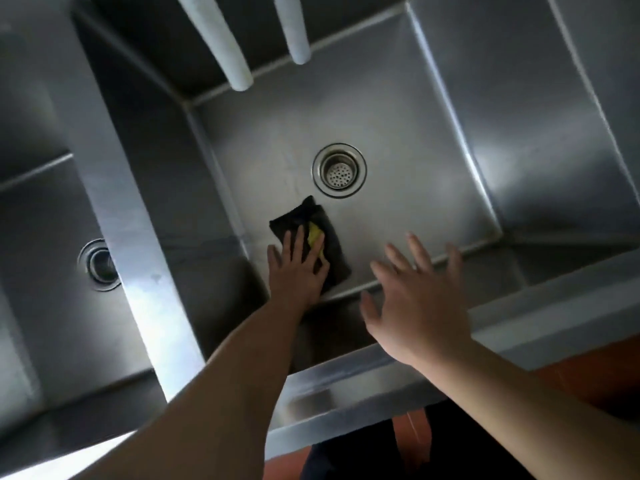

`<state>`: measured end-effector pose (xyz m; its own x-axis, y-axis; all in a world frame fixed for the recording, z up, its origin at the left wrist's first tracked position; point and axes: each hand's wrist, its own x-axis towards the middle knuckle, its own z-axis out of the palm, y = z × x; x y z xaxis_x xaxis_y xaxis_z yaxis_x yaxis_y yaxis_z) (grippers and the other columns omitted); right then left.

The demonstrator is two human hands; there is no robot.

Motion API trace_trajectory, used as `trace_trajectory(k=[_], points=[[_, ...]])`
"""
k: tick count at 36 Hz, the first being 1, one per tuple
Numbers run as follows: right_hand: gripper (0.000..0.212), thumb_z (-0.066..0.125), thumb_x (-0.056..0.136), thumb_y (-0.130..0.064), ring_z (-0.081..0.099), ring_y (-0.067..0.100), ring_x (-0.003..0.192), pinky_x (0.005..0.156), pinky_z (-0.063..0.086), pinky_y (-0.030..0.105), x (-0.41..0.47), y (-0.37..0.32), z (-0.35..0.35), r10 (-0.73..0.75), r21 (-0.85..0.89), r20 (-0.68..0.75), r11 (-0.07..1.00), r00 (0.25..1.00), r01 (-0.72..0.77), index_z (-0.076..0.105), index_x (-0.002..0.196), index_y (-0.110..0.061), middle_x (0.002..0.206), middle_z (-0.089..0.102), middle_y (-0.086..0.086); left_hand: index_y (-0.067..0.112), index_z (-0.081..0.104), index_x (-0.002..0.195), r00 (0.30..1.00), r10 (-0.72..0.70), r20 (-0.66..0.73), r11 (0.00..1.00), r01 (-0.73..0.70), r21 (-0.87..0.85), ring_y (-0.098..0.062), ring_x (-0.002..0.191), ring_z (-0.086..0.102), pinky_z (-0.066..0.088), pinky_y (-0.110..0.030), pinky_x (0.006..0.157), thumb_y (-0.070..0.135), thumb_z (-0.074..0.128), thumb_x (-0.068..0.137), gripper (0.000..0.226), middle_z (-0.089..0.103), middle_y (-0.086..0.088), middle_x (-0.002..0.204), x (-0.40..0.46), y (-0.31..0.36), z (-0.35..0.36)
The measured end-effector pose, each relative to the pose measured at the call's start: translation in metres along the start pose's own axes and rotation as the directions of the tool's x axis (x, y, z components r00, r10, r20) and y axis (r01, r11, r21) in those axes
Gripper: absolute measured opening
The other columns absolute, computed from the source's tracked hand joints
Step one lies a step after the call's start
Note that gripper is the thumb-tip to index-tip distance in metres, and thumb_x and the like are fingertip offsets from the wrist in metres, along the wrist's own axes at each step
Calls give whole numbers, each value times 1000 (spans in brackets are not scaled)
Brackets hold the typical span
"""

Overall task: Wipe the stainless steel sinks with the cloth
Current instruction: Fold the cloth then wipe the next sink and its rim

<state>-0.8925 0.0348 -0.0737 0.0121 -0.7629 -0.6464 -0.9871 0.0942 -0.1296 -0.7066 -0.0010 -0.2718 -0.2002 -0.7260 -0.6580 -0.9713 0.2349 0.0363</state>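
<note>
A dark, nearly black cloth (329, 244) with a yellow patch showing on top is pressed flat on the floor of the middle sink (398, 126), in its near-left corner and just short of the drain (339, 170). It is folded into an oblong whose long axis runs from the near wall toward the drain, its far corner pointing roughly at the drain. The left hand (299, 268) is laid on the cloth with fingers straight and spread. The right hand (417, 299) is held open above the near rim, fingers splayed, apparently touching nothing, though blur makes this uncertain. A second sink (52, 237) is seen at left.
</note>
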Motion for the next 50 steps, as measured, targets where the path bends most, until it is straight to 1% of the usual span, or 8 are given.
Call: trace_trajectory(k=[5,11,18,23,28,35,44,50], points=[[47,46,84,-49,43,29,140,111,25,65,-3,2,2,-3,-5,-60,1000,998,2,70,117,-25,137,62,0,41,-16,153,974,-225,10,944,221,-243,-26,149,-24,-10,-53,120,60,20,100,67,-28,-2,162,11,-3,-1],[69,34,90,-65,5,24,154,117,6,66,15,3,-4,65,-7,247,998,967,-65,19,153,-40,166,12,-9,38,-9,156,903,-426,-63,816,353,-457,-32,150,-18,-5,-50,122,58,26,100,69,-21,-7,164,74,-11,-38],[58,43,94,-59,32,18,145,119,16,56,63,43,-21,139,85,246,983,959,-164,34,149,-42,155,39,-11,39,-12,155,937,-314,-151,901,245,-358,-33,150,-20,-8,-49,121,62,21,99,69,-23,-8,163,160,-43,-96],[53,49,94,-55,50,20,132,115,32,45,72,67,-24,232,166,234,947,944,-274,43,144,-42,135,61,-6,40,-10,156,925,-341,-167,872,245,-425,-34,150,-21,-8,-50,121,62,22,99,69,-24,-8,163,188,-30,-116],[56,47,88,-63,51,17,132,113,35,44,68,69,-13,277,106,201,948,940,-302,45,141,-45,139,58,-9,37,-8,157,895,-409,-179,824,278,-495,-36,149,-21,-9,-52,120,60,23,99,69,-23,-11,163,199,0,-123],[55,53,88,-53,47,18,135,115,33,50,67,49,-8,247,261,195,920,949,-293,50,141,-36,143,56,-6,42,-1,157,941,-10,-338,991,-36,-128,-31,152,-11,-3,-54,121,58,24,100,64,-11,-5,166,172,11,-98],[52,50,93,-51,39,12,141,118,23,51,45,48,-21,184,222,187,949,965,-224,45,143,-38,148,48,-16,43,-7,155,930,-332,-161,898,259,-357,-27,152,-16,-5,-56,120,54,20,102,61,-20,-1,165,130,5,-77],[54,47,94,-52,36,14,143,119,21,53,32,59,-29,142,162,169,972,975,-170,42,146,-36,153,43,-13,39,-11,155,950,-306,-58,927,284,-245,-33,152,-13,-3,-56,120,53,21,103,63,-21,-8,164,80,-4,-51]])
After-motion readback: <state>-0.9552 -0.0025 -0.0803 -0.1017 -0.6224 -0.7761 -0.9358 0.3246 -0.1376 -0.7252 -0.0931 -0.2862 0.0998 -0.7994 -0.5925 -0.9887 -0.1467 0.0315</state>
